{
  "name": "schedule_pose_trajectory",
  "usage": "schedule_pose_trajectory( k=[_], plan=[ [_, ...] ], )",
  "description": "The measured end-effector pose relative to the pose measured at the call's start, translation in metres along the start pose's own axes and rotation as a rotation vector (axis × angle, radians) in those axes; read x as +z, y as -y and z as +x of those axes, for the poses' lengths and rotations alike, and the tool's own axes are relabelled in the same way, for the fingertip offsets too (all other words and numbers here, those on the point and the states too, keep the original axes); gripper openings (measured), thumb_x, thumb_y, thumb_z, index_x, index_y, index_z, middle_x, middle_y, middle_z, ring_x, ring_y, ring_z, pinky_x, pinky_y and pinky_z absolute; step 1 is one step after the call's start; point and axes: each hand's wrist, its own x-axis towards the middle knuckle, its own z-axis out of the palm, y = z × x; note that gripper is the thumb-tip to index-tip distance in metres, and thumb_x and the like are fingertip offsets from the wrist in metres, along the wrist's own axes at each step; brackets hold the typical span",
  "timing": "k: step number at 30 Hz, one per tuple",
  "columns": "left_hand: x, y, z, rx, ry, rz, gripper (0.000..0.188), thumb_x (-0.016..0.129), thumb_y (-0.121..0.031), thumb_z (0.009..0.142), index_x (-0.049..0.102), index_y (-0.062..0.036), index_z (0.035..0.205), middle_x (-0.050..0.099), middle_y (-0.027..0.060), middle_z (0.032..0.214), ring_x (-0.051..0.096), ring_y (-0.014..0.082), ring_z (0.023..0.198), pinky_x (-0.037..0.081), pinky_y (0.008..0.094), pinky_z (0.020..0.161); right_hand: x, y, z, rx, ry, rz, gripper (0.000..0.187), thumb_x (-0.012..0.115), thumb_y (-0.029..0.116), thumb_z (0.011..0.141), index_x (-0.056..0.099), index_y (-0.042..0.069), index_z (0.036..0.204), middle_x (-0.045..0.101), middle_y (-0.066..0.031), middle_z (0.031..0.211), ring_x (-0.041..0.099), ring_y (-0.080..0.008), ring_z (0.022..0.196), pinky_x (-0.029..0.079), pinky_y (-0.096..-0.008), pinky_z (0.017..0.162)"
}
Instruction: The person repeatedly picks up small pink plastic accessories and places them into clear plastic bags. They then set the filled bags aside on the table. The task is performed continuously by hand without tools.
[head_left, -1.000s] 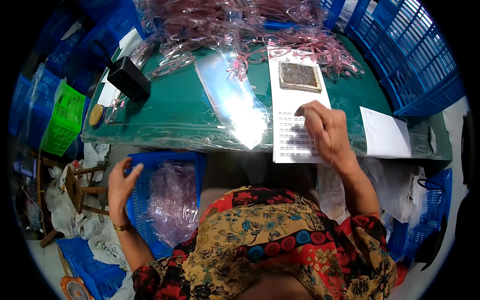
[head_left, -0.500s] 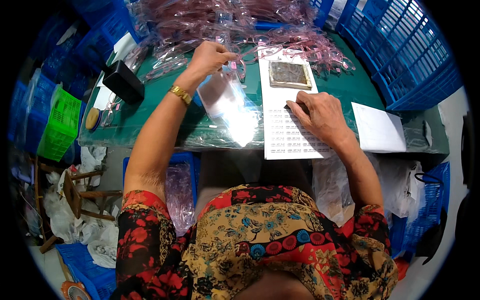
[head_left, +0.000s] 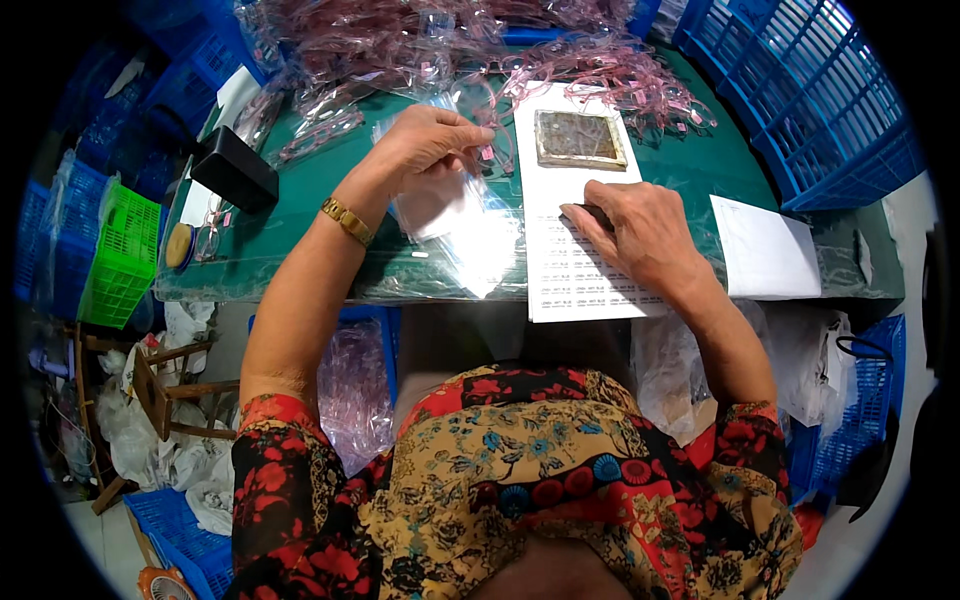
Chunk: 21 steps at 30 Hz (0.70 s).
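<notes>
My left hand [head_left: 428, 145] pinches a pair of pink-framed eyeglasses [head_left: 505, 150] with a small pink tag, above the table. Below that hand lies a stack of clear plastic bags [head_left: 435, 215], bright with glare. My right hand [head_left: 645, 230] rests over a white sheet of printed labels [head_left: 570, 275], its thumb and fingers closed together. Something dark shows at those fingertips, too small to name. At the sheet's far end sits a shallow rectangular block with a pale rim [head_left: 580, 140]. A big heap of bagged pink eyeglasses [head_left: 390, 50] covers the back.
A black box [head_left: 235, 170] stands at the left, near a round yellow sponge [head_left: 180, 245] and another pair of glasses [head_left: 208, 242]. White paper [head_left: 765, 245] lies at right. A tall blue crate [head_left: 820, 110] bounds the far right; a green crate [head_left: 120, 255] sits off the left edge.
My left hand has come nearer and slightly right, bringing the tagged eyeglasses along. My right hand stays over the label sheet, almost unmoved.
</notes>
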Motion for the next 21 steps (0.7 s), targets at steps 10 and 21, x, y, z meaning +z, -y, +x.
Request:
schedule_pose_trajectory(
  k=[10, 21],
  plan=[
    [0.036, 0.022, -0.070, 0.155, 0.102, -0.813, 0.019, 0.061, -0.016, 0.093, 0.061, 0.0014, 0.100, 0.067, 0.0126, 0.099, 0.069, 0.0143, 0.079, 0.060, 0.0198, 0.058, 0.004, 0.012, 0.000, 0.242, 0.003, 0.547, 0.038, 0.071, 0.033, 0.084, 0.061, 0.001, 0.066, 0.054, -0.0039, 0.053, 0.051, -0.0113, 0.050, 0.039, -0.0298, 0.047],
    [0.082, 0.028, -0.088, 0.275, -0.012, -0.969, 0.019, 0.058, -0.018, 0.095, 0.060, -0.0015, 0.105, 0.066, 0.0170, 0.106, 0.067, 0.0251, 0.097, 0.061, 0.0312, 0.074, 0.002, 0.049, 0.000, 0.376, -0.263, 0.949, 0.032, 0.073, 0.019, 0.085, 0.058, 0.000, 0.065, 0.045, 0.0060, 0.055, 0.035, -0.0012, 0.056, 0.027, -0.0229, 0.046]
  ],
)
